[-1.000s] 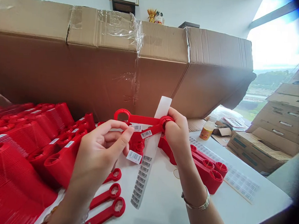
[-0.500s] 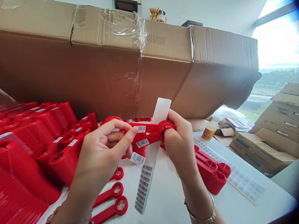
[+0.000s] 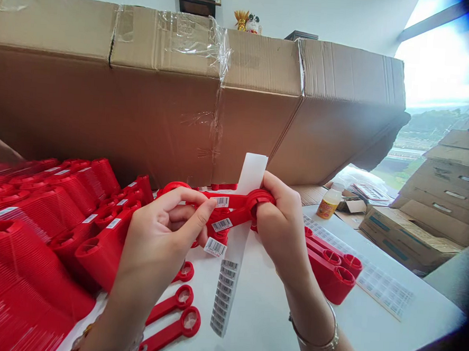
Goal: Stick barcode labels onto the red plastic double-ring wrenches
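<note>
Well past right hand (image 3: 282, 229), open carton (image 3: 350, 206)

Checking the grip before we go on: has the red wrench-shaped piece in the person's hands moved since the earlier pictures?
Yes: the red wrench-shaped piece has swung, its ring end moving left, judged against the loose red wrench lying in front of the hands.

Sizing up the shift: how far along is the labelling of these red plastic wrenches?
Done: the large stack of red wrenches shows white barcode labels on many pieces. In hand: the left hand and right hand hold labelled red wrenches. Remaining: a white strip of barcode labels, plus three loose red wrenches with no label visible.
</note>
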`<state>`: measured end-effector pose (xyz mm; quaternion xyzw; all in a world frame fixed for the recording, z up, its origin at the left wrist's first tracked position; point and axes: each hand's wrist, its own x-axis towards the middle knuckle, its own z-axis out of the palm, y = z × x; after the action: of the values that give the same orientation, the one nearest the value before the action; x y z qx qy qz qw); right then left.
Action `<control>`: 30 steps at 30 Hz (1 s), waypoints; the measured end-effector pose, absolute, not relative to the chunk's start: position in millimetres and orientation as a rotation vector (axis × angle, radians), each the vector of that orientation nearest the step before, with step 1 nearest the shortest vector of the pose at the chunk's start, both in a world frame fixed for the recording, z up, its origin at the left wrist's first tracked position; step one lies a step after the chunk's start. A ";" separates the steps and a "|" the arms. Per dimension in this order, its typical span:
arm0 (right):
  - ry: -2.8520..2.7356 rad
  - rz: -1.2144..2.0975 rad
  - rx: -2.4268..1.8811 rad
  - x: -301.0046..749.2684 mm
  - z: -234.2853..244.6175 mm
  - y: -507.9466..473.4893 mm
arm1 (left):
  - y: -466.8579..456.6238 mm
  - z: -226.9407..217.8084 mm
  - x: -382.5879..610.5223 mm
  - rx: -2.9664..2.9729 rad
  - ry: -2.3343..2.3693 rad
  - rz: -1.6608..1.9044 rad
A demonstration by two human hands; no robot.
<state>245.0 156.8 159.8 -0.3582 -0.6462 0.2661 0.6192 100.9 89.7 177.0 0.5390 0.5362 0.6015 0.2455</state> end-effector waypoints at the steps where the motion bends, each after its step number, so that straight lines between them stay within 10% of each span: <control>1: -1.487 0.613 -0.824 245.0 159.6 156.7 | 90.0 176.5 100.9 1.475 1.470 1.645; 22: -1.502 0.654 -0.866 242.7 150.6 172.3 | 102.7 175.8 85.2 1.438 1.419 1.641; 30: -1.453 0.748 -0.857 242.9 151.4 173.9 | 109.7 167.7 84.2 1.784 1.749 2.434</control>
<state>242.9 173.9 151.4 -0.3703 -0.6276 0.3231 0.6039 84.2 109.7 167.7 0.5038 0.4939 0.6874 -0.1721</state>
